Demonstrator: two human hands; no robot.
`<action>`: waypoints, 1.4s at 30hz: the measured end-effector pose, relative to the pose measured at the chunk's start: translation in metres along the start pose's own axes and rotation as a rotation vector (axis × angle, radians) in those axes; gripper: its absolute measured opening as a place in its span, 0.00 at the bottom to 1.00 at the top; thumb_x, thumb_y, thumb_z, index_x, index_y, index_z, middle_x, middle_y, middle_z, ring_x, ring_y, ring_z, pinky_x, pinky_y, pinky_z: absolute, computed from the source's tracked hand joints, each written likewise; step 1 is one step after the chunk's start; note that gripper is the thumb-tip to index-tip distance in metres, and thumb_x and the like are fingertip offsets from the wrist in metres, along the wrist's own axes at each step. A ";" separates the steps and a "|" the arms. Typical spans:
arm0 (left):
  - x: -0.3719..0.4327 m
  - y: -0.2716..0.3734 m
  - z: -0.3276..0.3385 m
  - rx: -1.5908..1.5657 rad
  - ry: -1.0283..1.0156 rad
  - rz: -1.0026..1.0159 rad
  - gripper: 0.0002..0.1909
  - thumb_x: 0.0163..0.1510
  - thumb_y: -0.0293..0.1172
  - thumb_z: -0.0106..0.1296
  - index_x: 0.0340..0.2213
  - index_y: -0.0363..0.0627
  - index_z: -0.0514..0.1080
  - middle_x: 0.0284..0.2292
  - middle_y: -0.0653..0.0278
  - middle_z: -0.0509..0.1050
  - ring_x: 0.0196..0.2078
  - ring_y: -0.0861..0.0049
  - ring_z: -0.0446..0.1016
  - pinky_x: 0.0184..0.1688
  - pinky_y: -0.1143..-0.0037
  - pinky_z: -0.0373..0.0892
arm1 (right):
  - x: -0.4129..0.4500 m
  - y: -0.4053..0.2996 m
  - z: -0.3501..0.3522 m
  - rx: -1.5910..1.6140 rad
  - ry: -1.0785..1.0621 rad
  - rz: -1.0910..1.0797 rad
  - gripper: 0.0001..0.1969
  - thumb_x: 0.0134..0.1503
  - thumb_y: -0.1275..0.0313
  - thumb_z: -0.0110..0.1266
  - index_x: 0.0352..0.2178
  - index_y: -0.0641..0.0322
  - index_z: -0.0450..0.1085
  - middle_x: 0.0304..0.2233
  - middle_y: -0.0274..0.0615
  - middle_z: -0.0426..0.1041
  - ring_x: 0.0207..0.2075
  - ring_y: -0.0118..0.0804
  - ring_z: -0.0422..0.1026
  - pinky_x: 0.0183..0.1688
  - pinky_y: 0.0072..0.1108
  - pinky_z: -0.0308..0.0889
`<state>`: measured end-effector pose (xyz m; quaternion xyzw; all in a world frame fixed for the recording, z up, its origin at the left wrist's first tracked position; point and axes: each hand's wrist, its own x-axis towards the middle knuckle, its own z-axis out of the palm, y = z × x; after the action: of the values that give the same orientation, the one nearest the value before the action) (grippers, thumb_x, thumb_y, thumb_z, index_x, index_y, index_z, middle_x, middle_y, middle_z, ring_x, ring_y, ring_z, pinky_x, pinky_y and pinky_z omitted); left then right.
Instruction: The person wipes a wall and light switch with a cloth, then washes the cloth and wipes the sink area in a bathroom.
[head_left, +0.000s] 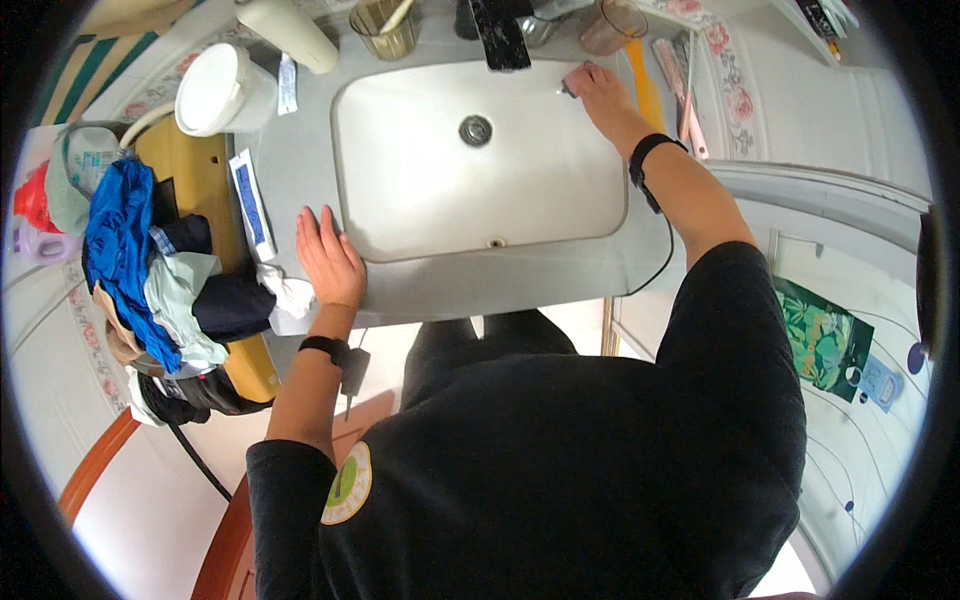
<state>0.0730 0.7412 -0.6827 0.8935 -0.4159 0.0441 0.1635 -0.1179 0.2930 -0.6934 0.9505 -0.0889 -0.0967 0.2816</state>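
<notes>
My right hand (605, 97) holds a small pink sponge or cloth (577, 78) at the far right corner of the white sink basin (420, 180). My left hand (328, 259) lies flat on the grey countertop (450, 281), just left of the basin, its fingers a little apart and holding nothing. A black faucet (504, 37) reaches over the basin's far edge. The metal drain (475, 130) shows in the basin's floor. Behind my right hand, an orange tool or handle (645, 86) lies on the counter.
Left of the basin are a white tub (225, 90), toothpaste tubes (253, 204) and a crumpled white cloth (286, 291). Piled clothes (127, 255) lie farther left. Cups (384, 34) and a pale bottle (289, 34) stand along the back. Pink-handled items (686, 105) lie at right.
</notes>
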 end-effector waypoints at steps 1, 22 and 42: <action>0.000 0.000 0.000 -0.006 -0.014 -0.002 0.24 0.55 0.29 0.38 0.53 0.39 0.56 0.56 0.43 0.52 0.58 0.48 0.51 0.59 0.58 0.48 | -0.006 -0.002 0.002 0.017 -0.058 0.000 0.19 0.49 0.74 0.45 0.46 0.61 0.62 0.44 0.40 0.64 0.46 0.42 0.64 0.47 0.26 0.61; -0.003 0.002 -0.002 -0.004 -0.006 -0.036 0.24 0.54 0.29 0.39 0.53 0.41 0.56 0.56 0.45 0.53 0.59 0.51 0.50 0.59 0.59 0.48 | -0.048 -0.118 -0.018 0.891 -0.472 -0.091 0.10 0.45 0.76 0.51 0.32 0.64 0.65 0.34 0.52 0.71 0.38 0.51 0.70 0.40 0.34 0.66; -0.003 0.002 0.003 0.043 0.020 -0.007 0.23 0.53 0.29 0.41 0.51 0.41 0.58 0.54 0.43 0.55 0.57 0.49 0.53 0.58 0.59 0.50 | -0.113 -0.067 -0.096 1.271 -0.603 -0.168 0.12 0.49 0.62 0.57 0.28 0.60 0.72 0.24 0.47 0.71 0.28 0.46 0.70 0.32 0.31 0.65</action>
<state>0.0698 0.7409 -0.6857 0.8978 -0.4100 0.0613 0.1483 -0.1966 0.4232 -0.6361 0.8663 -0.1287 -0.3067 -0.3728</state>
